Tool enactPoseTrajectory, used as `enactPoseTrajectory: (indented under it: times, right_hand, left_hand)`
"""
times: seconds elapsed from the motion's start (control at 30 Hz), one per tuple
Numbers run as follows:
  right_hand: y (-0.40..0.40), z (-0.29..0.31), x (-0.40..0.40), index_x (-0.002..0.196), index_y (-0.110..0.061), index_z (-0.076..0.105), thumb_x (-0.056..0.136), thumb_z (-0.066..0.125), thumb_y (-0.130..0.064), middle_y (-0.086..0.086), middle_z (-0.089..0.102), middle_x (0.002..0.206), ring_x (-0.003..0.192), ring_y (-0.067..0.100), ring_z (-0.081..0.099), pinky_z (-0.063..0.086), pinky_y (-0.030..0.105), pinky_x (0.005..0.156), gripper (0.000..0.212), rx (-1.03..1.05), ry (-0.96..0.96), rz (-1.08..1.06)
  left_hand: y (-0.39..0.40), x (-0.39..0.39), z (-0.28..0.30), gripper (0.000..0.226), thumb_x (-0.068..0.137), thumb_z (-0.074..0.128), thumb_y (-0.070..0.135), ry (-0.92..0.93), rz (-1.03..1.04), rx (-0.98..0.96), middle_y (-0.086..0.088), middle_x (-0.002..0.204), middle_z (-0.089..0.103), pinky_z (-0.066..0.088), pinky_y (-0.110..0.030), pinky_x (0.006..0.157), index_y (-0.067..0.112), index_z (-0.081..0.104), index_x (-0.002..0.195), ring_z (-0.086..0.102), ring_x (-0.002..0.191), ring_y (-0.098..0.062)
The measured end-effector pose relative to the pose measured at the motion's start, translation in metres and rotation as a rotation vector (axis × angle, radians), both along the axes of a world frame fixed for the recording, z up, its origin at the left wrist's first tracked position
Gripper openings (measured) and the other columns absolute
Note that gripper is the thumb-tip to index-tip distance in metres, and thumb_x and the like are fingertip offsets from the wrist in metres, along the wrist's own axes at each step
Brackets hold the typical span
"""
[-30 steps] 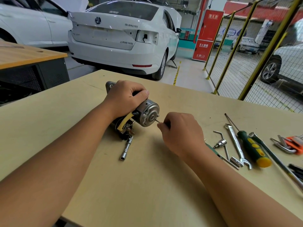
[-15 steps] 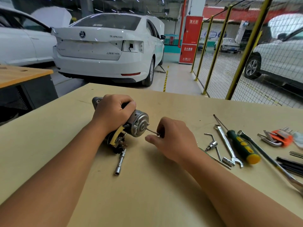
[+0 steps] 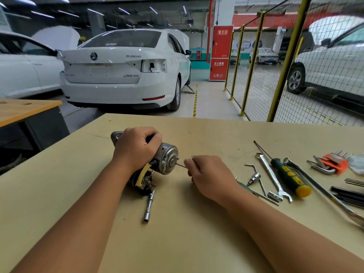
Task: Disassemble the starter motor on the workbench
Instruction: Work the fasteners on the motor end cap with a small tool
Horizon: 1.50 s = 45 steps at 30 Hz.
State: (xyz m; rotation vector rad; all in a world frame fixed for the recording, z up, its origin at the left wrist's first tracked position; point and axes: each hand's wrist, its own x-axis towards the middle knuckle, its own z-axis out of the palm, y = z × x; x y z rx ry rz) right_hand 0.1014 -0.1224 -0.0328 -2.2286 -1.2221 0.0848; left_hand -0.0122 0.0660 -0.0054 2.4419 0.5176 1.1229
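Starter motor lies on the desk, gripped by my left hand. My right hand pinches a long through-bolt, drawn farther out of the end cap than a second ago; I judge it nearly free.

The starter motor lies on its side on my workbench, just left of the green-handled screwdriver's row of tools. Its silvery round end cap faces right, toward that screwdriver, with a thin long bolt sticking out of it. A yellow strip curves over the dark body below, and the grey mounting flange points away at the far left.
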Motion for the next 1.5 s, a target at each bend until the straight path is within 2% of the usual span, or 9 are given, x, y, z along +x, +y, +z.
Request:
enactPoseTrajectory:
  times: [0.13,0.2,0.37,0.6,0.73,0.93,1.13,1.3,1.5]
  right_hand:
    - [0.001,0.000,0.003,0.086,-0.022,0.064,0.092,0.070,-0.038,-0.005,0.067,0.086,0.085,0.019,0.060,0.053,0.040,0.078,0.018,0.161,0.078,0.021]
    - [-0.001,-0.002,0.003,0.091,-0.028,0.058,0.082,0.079,-0.041,-0.012,0.064,0.087,0.085,0.011,0.059,0.052,0.037,0.076,0.026,0.200,0.119,0.047]
    - [0.007,-0.010,0.004,0.087,-0.021,0.063,0.103,0.044,-0.051,-0.004,0.067,0.082,0.081,0.019,0.061,0.053,0.042,0.078,0.038,0.079,0.056,-0.004]
    - [0.010,-0.013,0.007,0.085,-0.030,0.064,0.084,0.076,-0.044,-0.011,0.066,0.081,0.080,0.012,0.061,0.050,0.030,0.072,0.019,0.221,0.080,-0.038]
    - [0.014,-0.016,0.003,0.073,-0.022,0.059,0.099,0.050,-0.053,-0.005,0.063,0.071,0.074,0.021,0.059,0.048,0.036,0.068,0.042,0.135,0.009,-0.059]
    - [0.010,-0.015,0.006,0.078,-0.029,0.058,0.085,0.078,-0.036,-0.012,0.060,0.076,0.073,0.008,0.056,0.041,0.025,0.063,0.022,0.240,0.049,-0.075]
    - [0.013,-0.013,0.004,0.082,-0.015,0.067,0.100,0.054,-0.045,0.001,0.067,0.073,0.074,0.021,0.062,0.053,0.040,0.072,0.037,0.153,0.022,-0.033]
    - [0.009,-0.014,0.007,0.081,-0.029,0.062,0.085,0.077,-0.032,-0.011,0.063,0.077,0.076,0.007,0.058,0.043,0.022,0.065,0.015,0.257,0.015,-0.077]
    - [0.013,-0.014,0.004,0.079,-0.026,0.062,0.098,0.057,-0.047,-0.007,0.065,0.074,0.074,0.016,0.059,0.048,0.035,0.066,0.029,0.158,-0.047,-0.027]
  left_hand:
    - [0.001,0.001,0.000,0.031,0.089,0.052,0.039,-0.006,0.000,0.006,0.011,0.069,0.070,0.056,-0.036,0.069,0.024,0.077,0.079,0.066,0.073,-0.014]
    - [0.003,0.002,-0.001,0.030,0.089,0.052,0.040,-0.006,0.004,0.012,0.011,0.069,0.069,0.055,-0.034,0.068,0.025,0.076,0.078,0.065,0.072,-0.013]
    - [0.007,0.006,-0.003,0.030,0.089,0.050,0.042,0.008,0.020,0.028,0.015,0.066,0.066,0.044,-0.024,0.062,0.028,0.073,0.076,0.062,0.069,-0.002]
    - [0.012,0.005,-0.003,0.032,0.091,0.047,0.045,0.022,-0.014,0.060,0.015,0.066,0.063,0.036,-0.020,0.061,0.030,0.071,0.076,0.059,0.070,0.000]
    - [0.013,0.006,-0.004,0.039,0.090,0.044,0.051,0.012,-0.031,0.059,0.013,0.067,0.065,0.038,-0.022,0.063,0.029,0.073,0.077,0.059,0.071,-0.001]
    - [0.011,0.004,-0.003,0.037,0.093,0.048,0.046,0.019,-0.028,0.051,0.012,0.065,0.064,0.039,-0.028,0.065,0.025,0.073,0.076,0.059,0.069,-0.010]
    - [0.009,0.002,0.000,0.040,0.094,0.049,0.045,0.016,-0.044,0.051,0.006,0.069,0.069,0.051,-0.036,0.073,0.019,0.076,0.078,0.063,0.074,-0.020]
    - [0.009,0.003,0.000,0.041,0.094,0.048,0.046,0.013,-0.047,0.058,0.006,0.067,0.067,0.052,-0.039,0.074,0.019,0.075,0.077,0.062,0.073,-0.020]
    - [0.008,0.001,0.000,0.041,0.095,0.049,0.045,0.009,-0.053,0.054,0.006,0.068,0.067,0.053,-0.040,0.073,0.019,0.075,0.078,0.062,0.073,-0.020]
